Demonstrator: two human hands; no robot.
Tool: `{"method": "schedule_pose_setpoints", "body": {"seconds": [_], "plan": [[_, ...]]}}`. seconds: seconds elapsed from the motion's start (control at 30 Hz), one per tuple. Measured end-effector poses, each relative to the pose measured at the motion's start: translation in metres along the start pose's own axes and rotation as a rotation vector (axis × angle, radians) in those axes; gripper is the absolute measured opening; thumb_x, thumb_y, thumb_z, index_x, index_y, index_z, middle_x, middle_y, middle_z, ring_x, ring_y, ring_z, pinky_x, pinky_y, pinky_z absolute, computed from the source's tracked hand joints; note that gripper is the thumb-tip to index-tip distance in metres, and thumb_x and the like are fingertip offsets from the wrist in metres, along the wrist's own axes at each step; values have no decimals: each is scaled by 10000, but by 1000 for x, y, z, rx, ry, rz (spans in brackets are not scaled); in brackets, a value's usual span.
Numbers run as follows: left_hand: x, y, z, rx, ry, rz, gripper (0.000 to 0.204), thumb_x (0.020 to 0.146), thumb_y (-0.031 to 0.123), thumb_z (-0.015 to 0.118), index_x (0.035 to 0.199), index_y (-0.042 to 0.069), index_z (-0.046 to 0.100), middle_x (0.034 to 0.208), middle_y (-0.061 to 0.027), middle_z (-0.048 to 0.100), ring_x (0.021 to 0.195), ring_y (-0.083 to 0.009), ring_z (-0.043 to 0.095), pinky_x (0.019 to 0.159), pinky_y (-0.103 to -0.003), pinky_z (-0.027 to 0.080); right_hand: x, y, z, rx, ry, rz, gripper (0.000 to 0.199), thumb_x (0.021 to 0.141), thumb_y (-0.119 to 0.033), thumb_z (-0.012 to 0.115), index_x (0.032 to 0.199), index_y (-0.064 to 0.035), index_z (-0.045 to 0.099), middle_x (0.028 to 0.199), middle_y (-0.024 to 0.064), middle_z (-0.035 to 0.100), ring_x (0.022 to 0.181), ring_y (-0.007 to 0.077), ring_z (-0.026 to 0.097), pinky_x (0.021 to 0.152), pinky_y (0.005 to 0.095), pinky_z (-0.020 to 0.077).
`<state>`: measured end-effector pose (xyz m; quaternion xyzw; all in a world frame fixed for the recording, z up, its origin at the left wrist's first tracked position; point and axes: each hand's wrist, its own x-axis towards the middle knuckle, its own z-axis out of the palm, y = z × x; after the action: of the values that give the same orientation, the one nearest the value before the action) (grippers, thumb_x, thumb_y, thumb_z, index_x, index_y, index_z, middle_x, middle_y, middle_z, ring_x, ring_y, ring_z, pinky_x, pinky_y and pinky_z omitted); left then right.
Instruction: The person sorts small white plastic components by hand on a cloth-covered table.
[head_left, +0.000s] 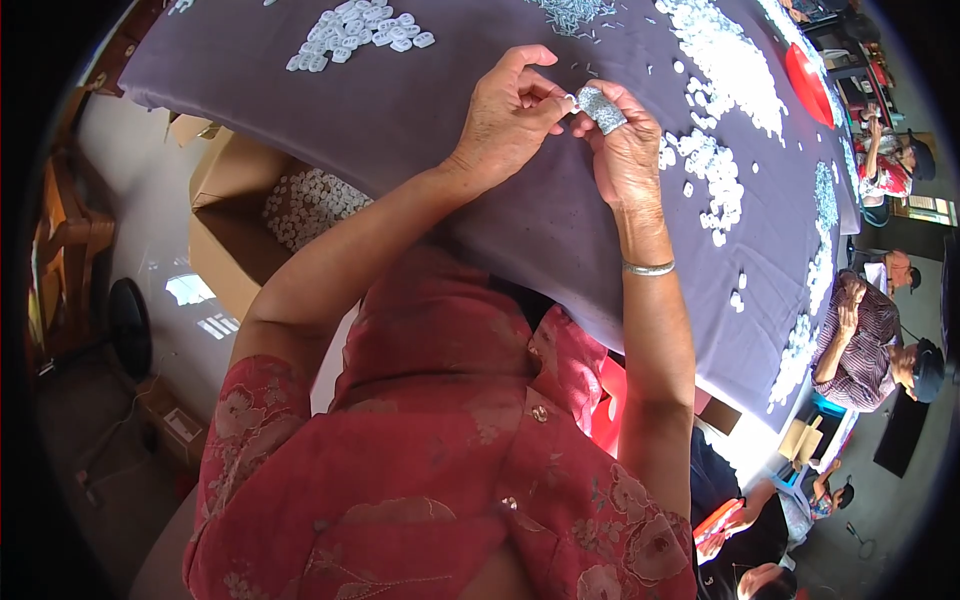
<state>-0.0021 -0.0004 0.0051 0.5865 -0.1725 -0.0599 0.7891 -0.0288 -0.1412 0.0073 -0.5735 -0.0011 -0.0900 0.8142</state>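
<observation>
Grey tablecloth [410, 125], bare near edge, left hand [510, 120] pinching white piece [572, 103], right hand [630, 165] curled alongside, grip unclear

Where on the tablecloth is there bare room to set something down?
The tablecloth looks bare left of the left hand, below the upper-left white pieces, and between the forearms. It is crowded right of the right hand, where loose white pieces spread up toward the red object.

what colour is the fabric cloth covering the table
The plain fabric tablecloth is greyish purple; it shows best in the head view.
</observation>
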Motion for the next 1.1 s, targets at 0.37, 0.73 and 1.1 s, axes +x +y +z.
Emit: {"method": "schedule_pose_setpoints", "body": {"seconds": [0.37, 0.73, 1.1], "plan": [[3, -5, 0, -103, 26, 25, 367, 791, -36, 602, 1119, -10, 438, 833, -116, 599, 712, -113, 587, 605, -235, 526, 2, 6, 1, -112, -7, -81, 122, 860, -65, 586, 964, -10, 619, 783, 26, 608, 630, 84, 552, 601, 236, 504], [4, 0, -4, 8, 0, -8, 259, 807, 0, 597, 1054, 7, 522, 830, -79, 597, 739, -99, 573, 638, -250, 526, -6, -41, -28, -494, 159, -130, 121, 855, -25, 540, 933, -35, 632, 778, 30, 607, 583, 80, 530, 489, 223, 471], [0, -3, 1, 39, -98, -24, 206, 838, 19, 584, 1042, 28, 552, 850, -43, 582, 770, -91, 560, 670, -254, 513, -19, -74, -99, -1212, 182, 108, 169, 735, -40, 624, 898, -36, 665, 746, 60, 663, 680, 125, 604, 629, 253, 468]]}}
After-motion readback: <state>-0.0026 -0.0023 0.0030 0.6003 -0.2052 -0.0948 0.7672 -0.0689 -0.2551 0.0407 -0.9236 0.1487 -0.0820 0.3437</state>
